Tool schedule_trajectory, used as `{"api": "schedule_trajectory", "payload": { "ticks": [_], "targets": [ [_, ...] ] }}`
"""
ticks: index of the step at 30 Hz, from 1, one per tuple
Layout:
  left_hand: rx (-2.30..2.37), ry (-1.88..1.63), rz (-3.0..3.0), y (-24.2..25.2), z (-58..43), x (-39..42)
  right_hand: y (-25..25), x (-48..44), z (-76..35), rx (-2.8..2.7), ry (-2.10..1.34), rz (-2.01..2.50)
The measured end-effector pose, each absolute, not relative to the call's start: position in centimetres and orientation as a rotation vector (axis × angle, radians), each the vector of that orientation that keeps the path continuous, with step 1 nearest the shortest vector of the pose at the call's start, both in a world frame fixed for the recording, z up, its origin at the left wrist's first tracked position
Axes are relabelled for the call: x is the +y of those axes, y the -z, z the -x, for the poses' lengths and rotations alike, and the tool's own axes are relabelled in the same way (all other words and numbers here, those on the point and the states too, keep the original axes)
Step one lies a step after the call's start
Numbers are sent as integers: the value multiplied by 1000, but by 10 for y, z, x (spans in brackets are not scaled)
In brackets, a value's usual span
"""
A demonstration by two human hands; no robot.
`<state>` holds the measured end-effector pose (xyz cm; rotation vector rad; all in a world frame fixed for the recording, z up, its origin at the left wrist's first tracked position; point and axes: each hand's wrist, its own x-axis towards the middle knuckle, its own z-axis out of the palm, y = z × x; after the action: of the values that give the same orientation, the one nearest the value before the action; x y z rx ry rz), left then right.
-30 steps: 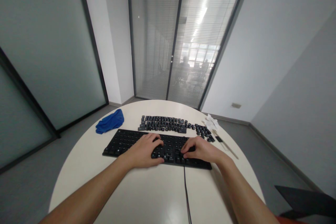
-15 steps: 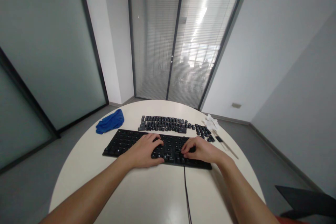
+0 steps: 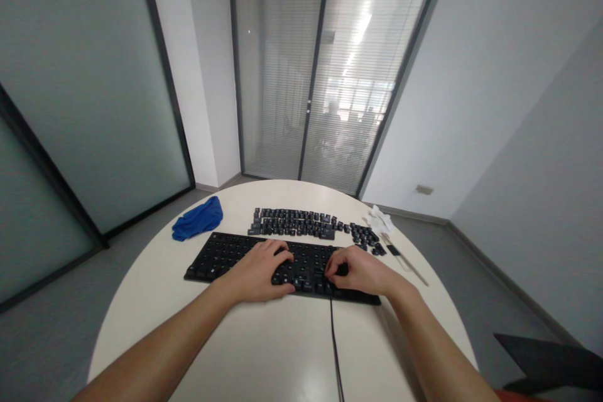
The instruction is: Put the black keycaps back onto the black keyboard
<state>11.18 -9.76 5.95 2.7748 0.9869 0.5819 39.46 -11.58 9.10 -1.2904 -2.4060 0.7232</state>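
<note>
A black keyboard lies across the round white table, with its cable running toward me. My left hand rests palm down on the middle of the keyboard, fingers spread loosely over the keys. My right hand sits on the keyboard's right part. Its fingers are curled and its fingertips pinched together on the keys near the centre. What they pinch is hidden. Behind the keyboard, loose black keycaps lie in rows, with a smaller cluster to their right.
A crumpled blue cloth lies at the table's far left. White tissue and a thin stick-like tool lie at the far right. A dark chair part shows at lower right. Glass doors with blinds stand beyond the table.
My right hand has shifted very slightly on the keys. My left hand and everything else stay as they were.
</note>
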Motion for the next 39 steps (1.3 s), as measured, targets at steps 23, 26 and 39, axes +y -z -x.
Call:
{"api": "schedule_trajectory", "payload": {
  "ticks": [23, 26, 39],
  "targets": [
    [992, -579, -2775, -58, -113, -97, -80, -105, -400, -2223, -970, 1542],
    [989, -579, -2771, -58, -112, -97, -79, -104, -402, -2203, -1003, 1527],
    [1009, -571, -2766, -62, -107, -96, -77, -100, -419, -2244, -731, 1438]
  ]
}}
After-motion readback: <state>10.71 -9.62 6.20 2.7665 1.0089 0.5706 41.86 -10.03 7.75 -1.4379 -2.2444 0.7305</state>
